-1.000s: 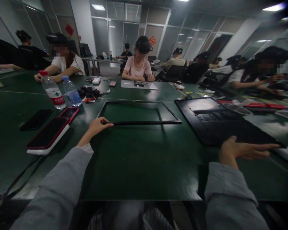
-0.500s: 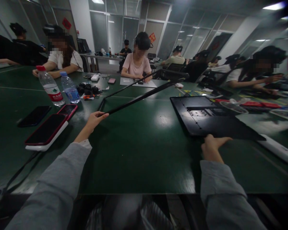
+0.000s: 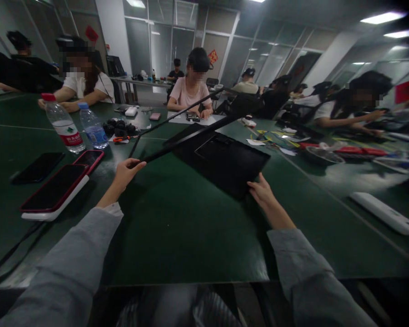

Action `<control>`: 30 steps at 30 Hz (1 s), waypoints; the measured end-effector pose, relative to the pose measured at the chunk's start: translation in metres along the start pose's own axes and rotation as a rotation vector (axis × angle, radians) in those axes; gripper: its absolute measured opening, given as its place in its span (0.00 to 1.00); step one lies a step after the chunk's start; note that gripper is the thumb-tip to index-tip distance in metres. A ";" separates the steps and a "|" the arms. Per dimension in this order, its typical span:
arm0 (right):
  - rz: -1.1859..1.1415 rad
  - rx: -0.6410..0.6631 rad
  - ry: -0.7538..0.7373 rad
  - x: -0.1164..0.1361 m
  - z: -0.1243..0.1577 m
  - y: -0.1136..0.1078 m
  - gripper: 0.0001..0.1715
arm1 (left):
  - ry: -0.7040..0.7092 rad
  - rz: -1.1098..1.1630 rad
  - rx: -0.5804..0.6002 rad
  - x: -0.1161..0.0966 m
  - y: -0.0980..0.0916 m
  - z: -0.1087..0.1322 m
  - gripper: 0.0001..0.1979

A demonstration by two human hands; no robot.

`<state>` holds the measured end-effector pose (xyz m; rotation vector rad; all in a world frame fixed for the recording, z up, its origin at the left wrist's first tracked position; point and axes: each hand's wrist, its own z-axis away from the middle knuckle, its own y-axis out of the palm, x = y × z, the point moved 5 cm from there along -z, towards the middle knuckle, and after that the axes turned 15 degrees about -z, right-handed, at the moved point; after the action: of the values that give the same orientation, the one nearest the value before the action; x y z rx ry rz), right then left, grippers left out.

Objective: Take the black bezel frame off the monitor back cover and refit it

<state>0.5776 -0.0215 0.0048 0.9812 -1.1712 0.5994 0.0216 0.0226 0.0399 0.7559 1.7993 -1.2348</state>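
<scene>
Left hand (image 3: 124, 170): grip pinching the near left corner of the thin black frame (image 3: 187, 136), fingers closed on the bar. The frame is tilted up off the desk (image 3: 191, 236); its near bar runs from that corner up and to the right, far end highest, above the panel.

Right hand (image 3: 264, 193): grip closed on the near corner of the black panel (image 3: 225, 159), thumb on top, fingers seemingly under the edge, though that side is hidden. The panel lies on the desk, or only just lifted at the held corner, directly beneath the raised frame, with its long axis running from the right hand away and to the left toward the frame's far side.

Key relation: frame above, panel below, overlapping in view but apart. Left hand is the nearer to the frame, right hand to the panel.

Left of the panel: two phones (image 3: 56, 188) stacked near the desk edge, two water bottles (image 3: 63, 129) beyond. Right of the panel: a white power strip (image 3: 383, 212). Other people sit at work on the far side.
</scene>
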 end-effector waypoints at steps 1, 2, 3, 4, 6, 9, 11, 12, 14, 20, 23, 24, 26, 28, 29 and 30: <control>0.016 0.074 0.036 -0.002 -0.004 0.006 0.58 | 0.023 -0.031 0.007 0.001 0.000 -0.001 0.33; 0.043 0.135 0.063 -0.004 -0.009 0.010 0.56 | 0.051 -0.067 0.013 0.002 0.000 -0.002 0.32; 0.083 0.171 0.066 -0.006 -0.015 0.013 0.54 | 0.080 -0.108 0.018 0.002 -0.001 -0.003 0.31; 0.131 0.171 0.033 -0.006 -0.023 0.014 0.51 | 0.108 -0.150 0.019 0.002 -0.001 -0.004 0.29; 0.221 0.073 -0.144 0.000 -0.038 0.012 0.44 | 0.170 -0.236 0.013 0.002 -0.002 -0.004 0.26; 0.166 0.000 -0.372 0.015 -0.049 0.009 0.33 | 0.274 -0.364 0.014 -0.004 -0.001 -0.001 0.23; 0.051 0.137 -0.305 0.019 -0.050 0.013 0.34 | 0.355 -0.443 0.020 -0.010 0.002 0.003 0.21; 0.019 0.212 -0.242 0.020 -0.048 0.016 0.36 | 0.395 -0.473 0.025 -0.013 0.004 0.005 0.21; 0.042 0.308 -0.181 0.020 -0.044 0.021 0.34 | 0.461 -0.513 0.037 -0.017 0.009 0.009 0.20; 0.415 0.275 -0.540 0.006 -0.042 0.025 0.41 | 0.543 -0.566 0.113 -0.013 0.019 0.011 0.19; 0.596 0.202 -0.657 -0.004 -0.043 0.022 0.39 | 0.582 -0.598 0.144 -0.011 0.021 0.011 0.18; 0.632 0.190 -0.671 -0.007 -0.043 0.020 0.39 | 0.592 -0.607 0.156 -0.012 0.022 0.011 0.18; 0.669 0.175 -0.674 -0.010 -0.041 0.018 0.39 | 0.604 -0.619 0.186 -0.012 0.023 0.012 0.18; 0.684 0.166 -0.663 -0.011 -0.039 0.016 0.38 | 0.601 -0.622 0.217 -0.013 0.024 0.012 0.18; 0.689 0.164 -0.655 -0.012 -0.038 0.016 0.38 | 0.598 -0.621 0.227 -0.013 0.024 0.013 0.18; 0.692 0.163 -0.646 -0.012 -0.038 0.015 0.38 | 0.596 -0.621 0.234 -0.013 0.024 0.013 0.18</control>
<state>0.5790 0.0198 -0.0046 0.9214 -2.1027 0.9700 0.0519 0.0179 0.0376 0.7741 2.5288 -1.7740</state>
